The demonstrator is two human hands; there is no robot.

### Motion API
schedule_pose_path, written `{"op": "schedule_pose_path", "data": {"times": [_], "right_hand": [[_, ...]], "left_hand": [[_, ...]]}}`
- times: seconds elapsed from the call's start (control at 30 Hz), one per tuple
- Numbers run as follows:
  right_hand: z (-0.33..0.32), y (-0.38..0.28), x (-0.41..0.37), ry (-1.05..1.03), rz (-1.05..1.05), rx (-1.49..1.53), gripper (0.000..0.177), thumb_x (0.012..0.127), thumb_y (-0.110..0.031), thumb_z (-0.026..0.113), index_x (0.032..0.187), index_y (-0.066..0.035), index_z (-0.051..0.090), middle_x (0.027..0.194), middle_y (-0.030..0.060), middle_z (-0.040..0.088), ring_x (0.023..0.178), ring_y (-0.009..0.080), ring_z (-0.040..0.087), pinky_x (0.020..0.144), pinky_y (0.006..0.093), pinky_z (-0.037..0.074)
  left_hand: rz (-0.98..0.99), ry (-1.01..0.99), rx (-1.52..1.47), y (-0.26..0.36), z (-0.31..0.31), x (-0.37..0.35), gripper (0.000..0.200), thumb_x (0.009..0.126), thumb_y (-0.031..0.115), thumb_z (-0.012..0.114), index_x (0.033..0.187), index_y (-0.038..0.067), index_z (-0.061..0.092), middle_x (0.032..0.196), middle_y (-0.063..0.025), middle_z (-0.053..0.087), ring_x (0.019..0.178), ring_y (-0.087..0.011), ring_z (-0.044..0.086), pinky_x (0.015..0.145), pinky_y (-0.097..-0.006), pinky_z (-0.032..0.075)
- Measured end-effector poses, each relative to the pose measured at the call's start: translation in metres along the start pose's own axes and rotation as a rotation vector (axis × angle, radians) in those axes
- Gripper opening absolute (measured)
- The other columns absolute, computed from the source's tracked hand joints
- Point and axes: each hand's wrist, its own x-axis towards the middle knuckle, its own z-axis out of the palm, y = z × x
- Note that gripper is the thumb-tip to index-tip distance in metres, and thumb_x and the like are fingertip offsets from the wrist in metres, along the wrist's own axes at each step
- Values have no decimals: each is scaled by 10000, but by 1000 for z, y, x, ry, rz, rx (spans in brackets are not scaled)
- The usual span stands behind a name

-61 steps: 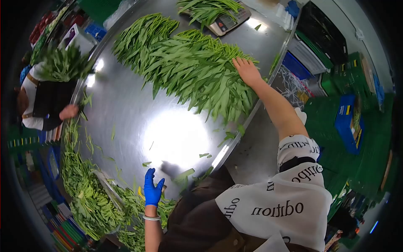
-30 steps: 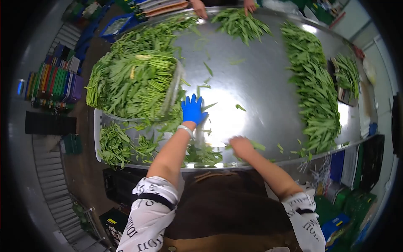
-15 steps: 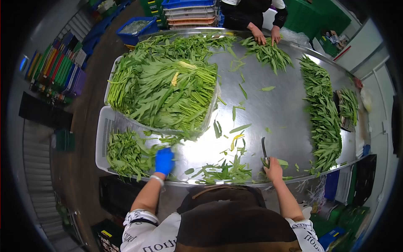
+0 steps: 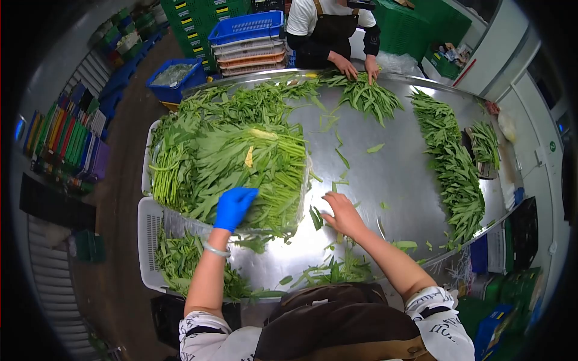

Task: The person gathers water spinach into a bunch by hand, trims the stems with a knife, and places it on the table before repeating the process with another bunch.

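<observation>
My left hand (image 4: 235, 207), in a blue glove, reaches over the near side of a big pile of long-stemmed leafy greens (image 4: 223, 162). Its fingers stretch to the right above the stems, and nothing shows held in them. My bare right hand (image 4: 344, 215) is above the metal table, right of the pile, fingers apart and nothing in it. A knife (image 4: 381, 227) lies on the table beside my right forearm. Cut leaves (image 4: 337, 269) are scattered near the front edge. Loose greens (image 4: 186, 262) fill a white crate (image 4: 150, 240) at the left.
Across the metal table (image 4: 385, 174), a co-worker's hands (image 4: 356, 67) rest on a bunch of greens (image 4: 370, 96). A long row of greens (image 4: 448, 168) lies on the right. Behind stand stacked crates (image 4: 248, 30) and a blue tub (image 4: 176, 78).
My left hand has moved from the loose greens in the near crate up to the big pile. My right hand has let go of the knife and moved left and away from me.
</observation>
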Motion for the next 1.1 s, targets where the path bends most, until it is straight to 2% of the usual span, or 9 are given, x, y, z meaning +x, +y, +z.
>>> {"op": "schedule_pose_path", "data": {"times": [0.13,0.27,0.4,0.53,0.67,0.7,0.77,0.83,1.1], "right_hand": [[-4,3,82,86,-47,-28,562,762,-169,702,1250,-24,465,1289,176,471,1198,352,441,1007,419,378],[8,13,155,136,-43,-6,614,734,-158,714,1268,-17,445,1321,198,447,1216,363,431,1017,429,377],[33,28,193,4,104,126,654,686,-145,733,1262,-11,452,1271,190,488,1203,353,443,1027,414,363],[32,23,198,-93,110,138,626,675,-138,734,1230,-8,476,1166,177,555,1141,339,490,985,413,398],[8,8,187,17,-66,103,609,682,-131,727,1227,-19,480,1093,154,572,1086,297,527,935,404,430],[0,4,185,44,-102,113,610,684,-131,726,1232,-24,478,1090,146,567,1077,283,534,925,401,436],[-18,-2,182,196,-16,501,620,700,-148,731,1255,-47,475,1142,120,555,1092,247,529,922,386,432],[-24,9,181,323,68,767,677,702,-169,757,1296,-72,447,1201,85,525,1115,209,510,935,379,419],[22,1,185,150,142,429,822,700,-179,767,1389,-92,328,1311,151,454,1125,276,513,940,376,438]], "left_hand": [[337,46,36,10,42,54,212,818,156,687,990,31,683,992,-155,669,890,-314,635,785,-370,500],[349,76,141,9,54,101,348,793,176,710,1109,50,636,1086,-165,645,978,-328,621,859,-396,493],[409,-158,303,12,61,149,639,746,195,755,1309,52,490,1324,-169,510,1211,-338,487,1028,-391,390],[401,-483,797,12,69,180,955,605,424,820,1382,65,395,1402,-174,422,1286,-346,400,1090,-428,302],[369,-672,710,13,57,197,739,546,406,834,1184,112,602,1114,-161,629,1084,-318,571,996,-407,390],[402,-634,638,16,46,198,529,587,360,817,1030,109,673,955,-151,671,940,-323,625,899,-410,463],[180,-449,353,21,19,199,457,622,275,804,1016,79,677,937,-149,674,879,-303,650,813,-377,511],[43,-349,9,24,-15,206,384,702,136,789,1048,29,659,963,-81,688,873,-148,640,800,-301,512],[-87,-293,-156,19,-43,205,374,721,70,778,1075,49,656,1002,-23,677,889,-104,612,824,-273,491]]}}
